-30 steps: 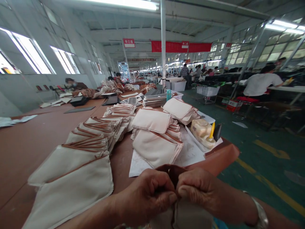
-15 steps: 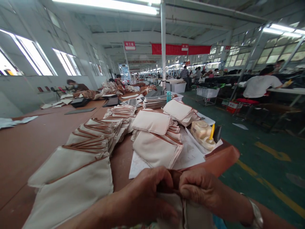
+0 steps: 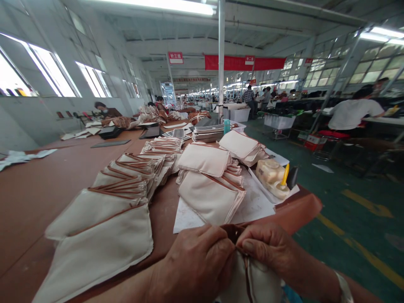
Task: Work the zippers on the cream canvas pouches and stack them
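Low in the view, a cream fabric pouch [image 3: 263, 280] with brown edging hangs between my two hands. Its top edge is pinched by my left hand [image 3: 198, 256], whose fingers are curled over the brown part. Close beside it, my right hand [image 3: 274, 248] grips the same edge with thumb and bent forefinger. The lower part of the pouch runs out of view. Just beyond my hands lies a stack of similar cream pieces [image 3: 208, 198] on white paper [image 3: 189, 219]. A long fanned row of brown-edged pouches [image 3: 110, 240] spreads at the left.
A glue container [image 3: 271, 172] with a yellow stick [image 3: 285, 174] stands at the right on paper. The brown table [image 3: 28, 210] reaches far back, with a teal bottle [image 3: 226, 126] and flat stacks. Several people sit or stand further off; a green floor [image 3: 341, 227] lies right.
My left hand's fingers have closed in onto the pouch's top edge, nearer my right hand. The whole view has shifted slightly.
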Motion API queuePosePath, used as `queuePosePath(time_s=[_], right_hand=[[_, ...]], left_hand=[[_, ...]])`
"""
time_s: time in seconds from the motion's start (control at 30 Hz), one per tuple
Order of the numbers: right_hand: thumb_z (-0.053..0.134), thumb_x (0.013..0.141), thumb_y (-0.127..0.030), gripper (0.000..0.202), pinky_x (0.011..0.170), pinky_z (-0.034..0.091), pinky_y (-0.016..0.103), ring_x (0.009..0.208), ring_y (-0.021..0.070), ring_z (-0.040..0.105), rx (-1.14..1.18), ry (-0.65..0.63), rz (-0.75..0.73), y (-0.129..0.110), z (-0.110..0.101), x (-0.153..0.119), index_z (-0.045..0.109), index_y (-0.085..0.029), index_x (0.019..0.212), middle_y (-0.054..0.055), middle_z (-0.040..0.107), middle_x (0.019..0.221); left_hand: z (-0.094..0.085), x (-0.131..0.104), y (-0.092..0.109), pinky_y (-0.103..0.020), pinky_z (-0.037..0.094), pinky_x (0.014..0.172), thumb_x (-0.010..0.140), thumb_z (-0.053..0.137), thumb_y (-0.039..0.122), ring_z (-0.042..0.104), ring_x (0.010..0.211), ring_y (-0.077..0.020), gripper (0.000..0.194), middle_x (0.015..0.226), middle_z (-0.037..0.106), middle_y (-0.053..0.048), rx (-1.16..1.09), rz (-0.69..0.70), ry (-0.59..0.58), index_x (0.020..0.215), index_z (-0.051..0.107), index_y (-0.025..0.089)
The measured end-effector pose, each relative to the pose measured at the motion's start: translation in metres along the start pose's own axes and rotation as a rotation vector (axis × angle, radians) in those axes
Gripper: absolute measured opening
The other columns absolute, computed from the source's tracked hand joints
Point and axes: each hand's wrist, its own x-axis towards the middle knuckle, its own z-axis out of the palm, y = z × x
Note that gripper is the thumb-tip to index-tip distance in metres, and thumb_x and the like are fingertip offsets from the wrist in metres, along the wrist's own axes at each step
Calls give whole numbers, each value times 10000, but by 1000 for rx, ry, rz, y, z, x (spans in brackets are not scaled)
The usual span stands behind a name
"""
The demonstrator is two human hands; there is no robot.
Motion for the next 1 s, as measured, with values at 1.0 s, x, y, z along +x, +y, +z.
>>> queuePosePath(time_s=[1.0], right_hand=[[537,923,-526,438,512,268,209,588,95,343,-113,-46,-9,3,7,-5,570,-116,771,-16,457,659]], left_hand=[[1,-11,10,-316,524,743,922,386,53,614,716,-165,216,874,656,-92,402,277,90,959,593,104]])
